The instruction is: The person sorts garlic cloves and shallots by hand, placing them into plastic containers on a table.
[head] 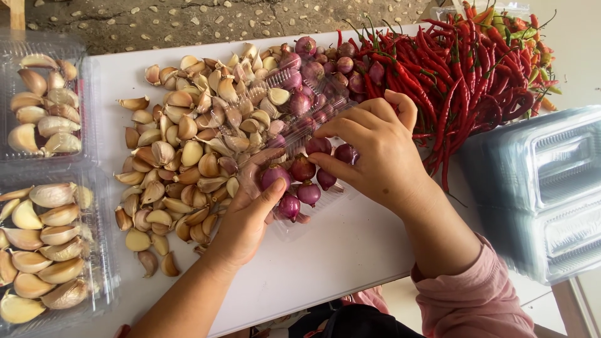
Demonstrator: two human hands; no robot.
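Note:
A clear plastic clamshell box [294,106] lies open on the white table [338,250], with several purple shallots [303,169] in its near half. My left hand [247,216] steadies the box from below, thumb on a shallot at its edge. My right hand [375,147] reaches in from the right, its fingertips closed on a dark shallot [345,153] over the box. More loose shallots [325,66] lie just behind the box.
A big pile of garlic cloves [188,144] covers the table's left-centre. Two closed clear boxes of garlic [44,188] stand at the far left. Red chillies [463,69] are heaped at the back right. A stack of empty clear boxes [544,188] stands at the right.

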